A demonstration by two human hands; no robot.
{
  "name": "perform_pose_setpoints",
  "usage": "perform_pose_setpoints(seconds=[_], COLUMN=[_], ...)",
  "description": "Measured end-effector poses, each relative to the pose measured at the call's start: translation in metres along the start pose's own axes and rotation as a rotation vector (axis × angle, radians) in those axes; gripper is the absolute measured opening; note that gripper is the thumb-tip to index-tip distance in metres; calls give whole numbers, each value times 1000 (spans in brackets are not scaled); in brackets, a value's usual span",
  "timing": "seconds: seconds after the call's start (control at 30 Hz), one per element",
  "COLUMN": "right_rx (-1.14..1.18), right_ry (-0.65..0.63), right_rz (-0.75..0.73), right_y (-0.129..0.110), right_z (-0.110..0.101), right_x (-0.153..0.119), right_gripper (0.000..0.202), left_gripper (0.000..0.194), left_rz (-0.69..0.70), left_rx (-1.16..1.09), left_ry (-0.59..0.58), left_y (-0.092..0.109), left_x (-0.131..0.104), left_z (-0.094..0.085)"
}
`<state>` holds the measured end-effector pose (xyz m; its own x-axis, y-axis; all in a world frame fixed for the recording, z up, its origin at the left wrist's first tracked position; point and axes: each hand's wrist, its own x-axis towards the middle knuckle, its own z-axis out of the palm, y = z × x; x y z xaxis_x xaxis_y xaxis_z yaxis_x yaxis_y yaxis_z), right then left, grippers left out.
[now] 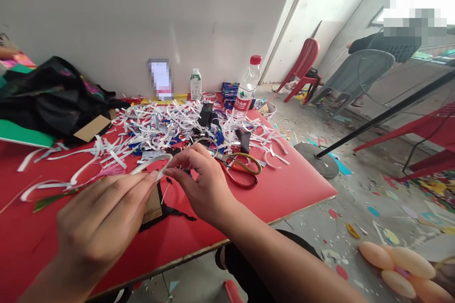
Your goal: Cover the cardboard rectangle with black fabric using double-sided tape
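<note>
My left hand point(103, 220) is closed in a pinch on a small white strip point(161, 174). My right hand point(204, 182) pinches the other end, so the fingertips of both hands nearly meet over the table. Just behind the fingers lies a pale ring like a roll of tape point(151, 162), partly hidden. Beneath the hands is a piece of brown cardboard point(152, 206) with black material around its edge. Scissors point(240, 170) with red and yellowish handles lie right of my right hand.
White paper strips point(159, 125) are heaped across the red table point(280, 189). A red-capped bottle point(245, 90), a small carton-like bottle point(195, 84) and a phone point(161, 80) stand behind. Black fabric point(53, 99) lies left. Another person point(387, 45) sits far right. Scraps and balloons point(401, 265) are on the floor.
</note>
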<state>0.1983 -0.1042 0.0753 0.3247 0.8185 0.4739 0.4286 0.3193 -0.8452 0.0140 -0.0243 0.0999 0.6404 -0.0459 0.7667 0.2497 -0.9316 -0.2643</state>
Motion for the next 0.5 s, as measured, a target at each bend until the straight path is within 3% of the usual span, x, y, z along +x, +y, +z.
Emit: perform_pose_setpoints(seconds=[0.13, 0.23, 0.4, 0.5], right_rx=[19, 221, 589, 745], right_ry=[-81, -67, 46, -31], right_rz=[96, 236, 325, 379], right_y=[0, 5, 18, 18], right_z=[-1, -1, -1, 0], right_x=[1, 4, 8, 9], right_gripper=[14, 19, 56, 75], left_gripper=[31, 28, 16, 24], left_rz=[-1, -93, -518, -812], left_rx=[-15, -10, -80, -184], left_ry=[-24, -9, 71, 67], left_y=[-1, -3, 0, 7], left_x=[0, -2, -12, -19], left_z=[0, 2, 7, 13])
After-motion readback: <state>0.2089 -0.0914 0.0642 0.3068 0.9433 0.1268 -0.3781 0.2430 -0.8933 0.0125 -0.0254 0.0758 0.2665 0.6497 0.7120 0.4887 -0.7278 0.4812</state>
